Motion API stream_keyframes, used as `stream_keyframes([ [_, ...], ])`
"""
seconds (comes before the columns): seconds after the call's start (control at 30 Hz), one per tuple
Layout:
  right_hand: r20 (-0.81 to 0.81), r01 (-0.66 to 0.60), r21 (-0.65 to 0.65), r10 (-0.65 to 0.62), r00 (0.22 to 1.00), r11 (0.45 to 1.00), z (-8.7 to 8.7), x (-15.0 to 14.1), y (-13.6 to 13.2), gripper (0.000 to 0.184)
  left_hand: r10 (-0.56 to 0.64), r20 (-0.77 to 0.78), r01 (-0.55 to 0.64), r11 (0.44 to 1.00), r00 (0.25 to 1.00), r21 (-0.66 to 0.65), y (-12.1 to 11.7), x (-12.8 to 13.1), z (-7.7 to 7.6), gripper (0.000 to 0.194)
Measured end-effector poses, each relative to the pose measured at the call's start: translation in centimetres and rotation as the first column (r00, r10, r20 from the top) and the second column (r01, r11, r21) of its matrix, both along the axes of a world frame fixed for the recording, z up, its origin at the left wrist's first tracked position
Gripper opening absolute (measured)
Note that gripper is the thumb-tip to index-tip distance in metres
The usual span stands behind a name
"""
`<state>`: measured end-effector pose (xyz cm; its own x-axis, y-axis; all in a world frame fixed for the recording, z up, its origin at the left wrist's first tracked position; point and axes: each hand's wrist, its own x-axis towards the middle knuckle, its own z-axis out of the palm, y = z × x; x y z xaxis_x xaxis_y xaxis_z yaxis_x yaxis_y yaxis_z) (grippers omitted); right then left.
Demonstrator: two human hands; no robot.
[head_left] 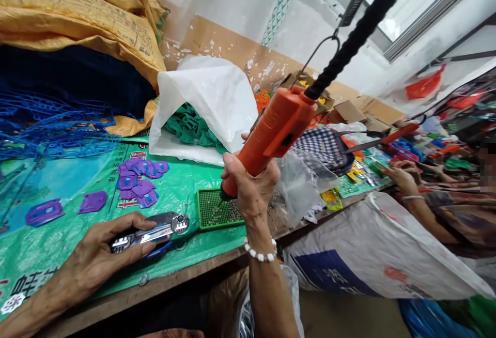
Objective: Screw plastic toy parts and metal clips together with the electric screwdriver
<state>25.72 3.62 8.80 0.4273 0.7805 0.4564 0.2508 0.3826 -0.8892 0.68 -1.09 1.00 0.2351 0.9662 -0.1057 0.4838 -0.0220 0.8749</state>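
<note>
My left hand [116, 240] is closed around what looks like a toy car [165, 230], grey and chrome with a blue lower edge, low over the table's front edge. My right hand [253, 183] grips an orange electric screwdriver [275, 123], hung from above by a spring and a black coiled cord. Its dark tip points down over a green mesh tray [209, 209] of small screws, and I cannot tell if it touches them. Flat purple plastic pieces [141, 180] lie in a loose pile beyond my left hand, with two more [93, 202] off to the left.
A white bag [217, 100] of green plastic parts stands behind the tray. Orange-yellow sacks [77, 17] and blue plastic frames [58, 126] fill the back left. A checkered bag [323, 149] sits right of the screwdriver. Another person's hand [405, 179] works farther right.
</note>
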Motion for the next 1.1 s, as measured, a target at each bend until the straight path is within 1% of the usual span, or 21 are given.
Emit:
stream_keyframes([
  [0.13,0.016,0.005,0.001,-0.005,1.000,1.000,-0.8,-0.2,0.6,0.040,0.014,0.010,-0.014,0.999,1.000,0.042,0.1,-0.2,-0.4,0.040],
  [0.27,-0.006,-0.004,-0.026,0.004,1.000,1.000,-1.1,-0.2,0.6,0.038,0.034,0.044,-0.036,0.998,0.998,0.049,0.0,-0.2,-0.7,0.037],
  [0.37,-0.013,0.015,-0.038,-0.016,1.000,0.999,-1.1,-0.3,0.5,0.039,0.057,0.055,-0.059,0.997,0.997,0.044,-0.1,-0.1,-0.6,0.037],
  [0.47,0.007,0.035,-0.047,-0.034,0.999,0.998,-1.3,-0.3,0.6,0.038,0.056,0.064,-0.058,0.998,0.996,0.033,-0.1,0.0,-0.4,0.037],
  [0.7,-0.005,0.005,-0.032,-0.005,1.000,0.999,-1.5,-0.4,0.6,0.038,0.058,0.059,-0.060,0.998,0.997,0.027,-0.1,0.0,-0.2,0.037],
  [0.8,-0.026,0.004,-0.036,-0.004,1.000,0.999,-1.3,-0.5,0.5,0.038,0.027,0.047,-0.029,0.999,0.999,0.044,0.0,-0.2,-0.2,0.038],
  [0.9,-0.033,0.005,-0.024,-0.006,0.999,1.000,-1.3,-0.6,0.4,0.040,-0.074,-0.023,0.075,0.994,0.997,0.076,0.4,-0.7,-0.5,0.036],
  [0.97,-0.039,0.004,-0.016,-0.005,0.999,1.000,-1.4,-0.5,0.4,0.041,-0.118,-0.059,0.123,0.987,0.991,0.104,0.7,-1.0,-0.7,0.035],
  [1.1,-0.023,0.023,-0.008,-0.023,0.999,1.000,-1.8,-0.2,0.6,0.044,-0.141,-0.083,0.153,0.976,0.987,0.154,1.0,-1.3,-1.3,0.034],
])
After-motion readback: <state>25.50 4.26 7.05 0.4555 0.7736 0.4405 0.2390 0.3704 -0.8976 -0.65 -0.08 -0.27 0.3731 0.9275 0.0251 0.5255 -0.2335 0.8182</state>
